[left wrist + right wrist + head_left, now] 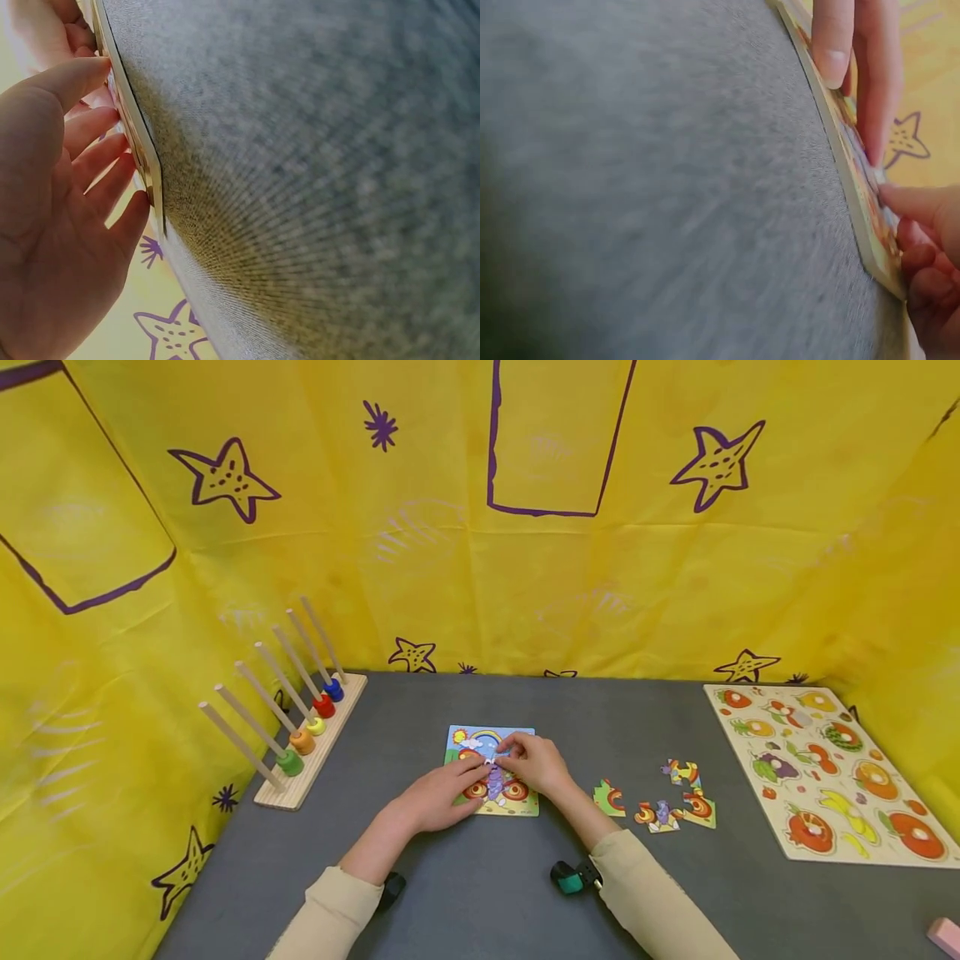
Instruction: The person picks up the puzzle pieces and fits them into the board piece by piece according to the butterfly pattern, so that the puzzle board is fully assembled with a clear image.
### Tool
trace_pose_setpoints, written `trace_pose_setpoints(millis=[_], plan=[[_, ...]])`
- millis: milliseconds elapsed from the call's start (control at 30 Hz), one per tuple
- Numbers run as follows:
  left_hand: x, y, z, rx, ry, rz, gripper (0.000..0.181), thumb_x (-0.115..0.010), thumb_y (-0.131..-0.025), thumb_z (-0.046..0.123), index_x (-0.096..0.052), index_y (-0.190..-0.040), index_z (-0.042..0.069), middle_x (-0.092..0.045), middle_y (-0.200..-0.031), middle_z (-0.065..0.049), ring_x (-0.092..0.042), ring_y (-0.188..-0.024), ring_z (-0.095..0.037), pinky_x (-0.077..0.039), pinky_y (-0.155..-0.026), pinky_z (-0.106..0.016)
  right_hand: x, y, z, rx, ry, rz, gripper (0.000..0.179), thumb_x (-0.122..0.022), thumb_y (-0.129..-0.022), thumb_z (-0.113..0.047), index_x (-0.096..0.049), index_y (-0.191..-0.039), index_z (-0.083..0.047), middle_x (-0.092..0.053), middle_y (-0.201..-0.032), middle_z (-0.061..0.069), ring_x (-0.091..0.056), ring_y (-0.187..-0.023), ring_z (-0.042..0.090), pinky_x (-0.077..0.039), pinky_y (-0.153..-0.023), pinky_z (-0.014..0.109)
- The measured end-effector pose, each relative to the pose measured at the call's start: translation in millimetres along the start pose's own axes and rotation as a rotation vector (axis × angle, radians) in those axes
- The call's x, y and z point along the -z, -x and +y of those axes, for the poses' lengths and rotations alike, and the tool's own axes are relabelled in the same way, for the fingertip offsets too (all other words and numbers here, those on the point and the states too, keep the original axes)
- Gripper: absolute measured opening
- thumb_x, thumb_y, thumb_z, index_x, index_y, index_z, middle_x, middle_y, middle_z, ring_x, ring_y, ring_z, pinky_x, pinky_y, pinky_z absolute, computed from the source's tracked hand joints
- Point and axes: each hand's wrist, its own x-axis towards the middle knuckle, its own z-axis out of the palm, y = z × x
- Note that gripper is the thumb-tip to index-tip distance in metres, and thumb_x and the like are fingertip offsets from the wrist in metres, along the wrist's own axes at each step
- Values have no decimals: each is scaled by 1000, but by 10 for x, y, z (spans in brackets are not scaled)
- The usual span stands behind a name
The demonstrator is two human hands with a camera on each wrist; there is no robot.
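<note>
Puzzle board (517, 808) flat on grey table (480, 881), 2 hands on it. Left hand (442, 795) comes in over board's left side, palm down, fingers roughly straight, tips touching. Right hand (536, 762) at its upper right, fingers curled, thumb tip down on it; can't tell if it pinches a piece. Left wrist cam adds left palm and board's edge, hidden from head cam. Only head cam has loose pieces (699, 811) and fruit board (813, 793) right of board, peg rack (313, 760) left.

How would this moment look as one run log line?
left hand: touches puzzle board | right hand: touches same board, grip unclear | loose pieces: on table, right of board
</note>
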Motion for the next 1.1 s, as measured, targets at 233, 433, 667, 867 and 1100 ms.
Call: trace_pose_setpoints(millis=[233,433,667,867,1100], plan=[[-8,-18,-7,0,12,-6,52,-58,-98,28,-47,-145,9,-42,-150,-12,-40,-135,-30,-36,-108,-45,269,238,142,-2,-184,105,10,-73,-89,-20,-74,-96,-13,-66,-78,-4,-56,-68,10,-44,-62,23],[-18,-16,6,9,29,-14,53,-58,-98,28,-46,-146,9,-39,-151,-13,-38,-137,-31,-34,-109,-47,838,600,510,-33,-59,231,15,-71,-90,-20,-73,-103,-11,-65,-87,2,-54,-73,16,-43,-63,27],[-20,12,-9,23,31,-10,53,-59,-98,28,-47,-146,8,-39,-151,-13,-38,-137,-31,-35,-108,-47,1379,982,935,-57,220,350,30,-74,-87,-16,-67,-109,3,-63,-103,23,-58,-90,35,-44,-79,49],[-18,9,-11,7,36,-12,54,-59,-98,28,-47,-145,7,-39,-151,-13,-38,-137,-31,-34,-109,-47,1610,1150,1114,-221,291,259,56,-76,-86,-28,-57,-117,15,-55,-105,33,-52,-94,42,-42,-80,56],[-14,10,-10,4,38,-11,53,-58,-98,29,-46,-146,7,-39,-151,-14,-37,-138,-31,-34,-109,-48,1680,1133,1153,-303,258,195,64,-77,-84,-31,-54,-117,18,-53,-107,36,-55,-90,41,-46,-73,48]])
